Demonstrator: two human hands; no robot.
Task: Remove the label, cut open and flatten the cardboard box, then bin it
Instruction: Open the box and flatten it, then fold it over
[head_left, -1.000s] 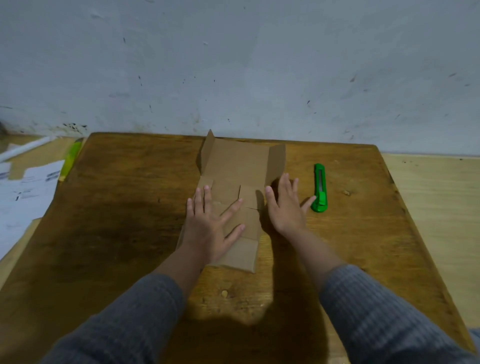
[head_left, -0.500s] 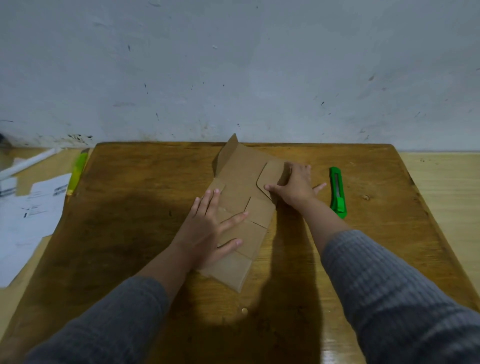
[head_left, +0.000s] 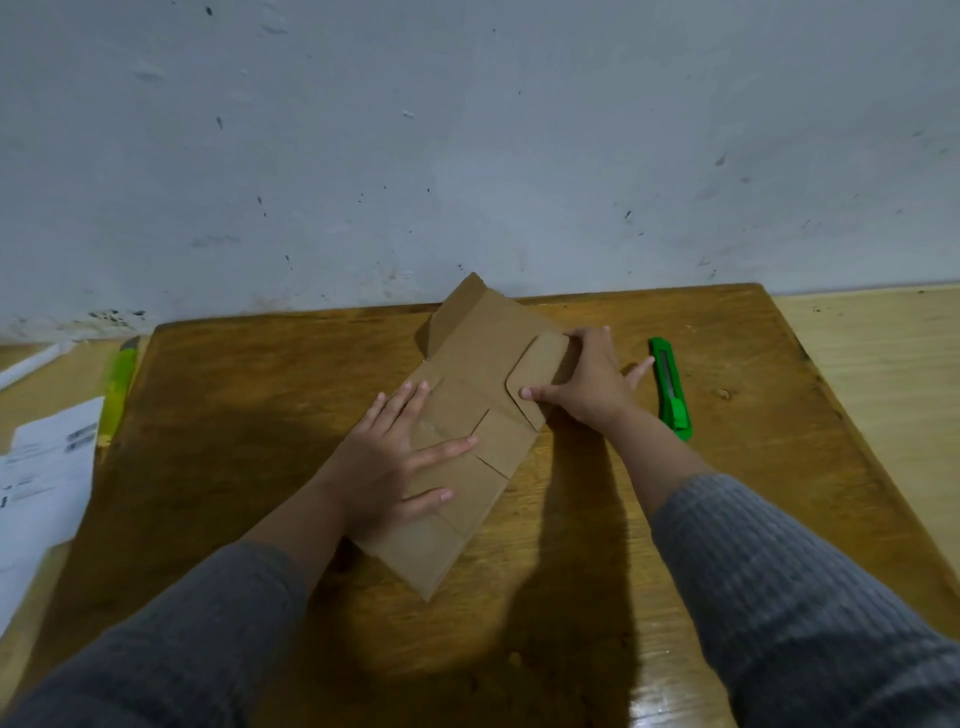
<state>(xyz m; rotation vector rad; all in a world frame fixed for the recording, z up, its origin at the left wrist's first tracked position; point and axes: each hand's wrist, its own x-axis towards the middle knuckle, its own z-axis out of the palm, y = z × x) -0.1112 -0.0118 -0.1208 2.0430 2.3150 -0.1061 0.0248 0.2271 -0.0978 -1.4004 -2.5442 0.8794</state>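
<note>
The brown cardboard box (head_left: 483, 364) lies cut open and mostly flat on the wooden table (head_left: 249, 415), turned diagonally. Its far left flap still stands up. My left hand (head_left: 395, 457) presses flat on the near half, fingers spread. My right hand (head_left: 587, 384) presses the right side flap down onto the box, thumb on the flap's inner edge. A green utility knife (head_left: 671, 387) lies just right of my right hand, apart from it.
White printed papers (head_left: 41, 483) lie on the floor left of the table, with a yellow-green strip (head_left: 118, 384) along the table's left edge. A grey wall (head_left: 467, 156) stands right behind the table. Pale wood flooring (head_left: 883, 364) shows at the right.
The box has been rotated clockwise to a diagonal. My right hand moved from the table onto the right flap and folded it down. My left hand kept pressing the near half.
</note>
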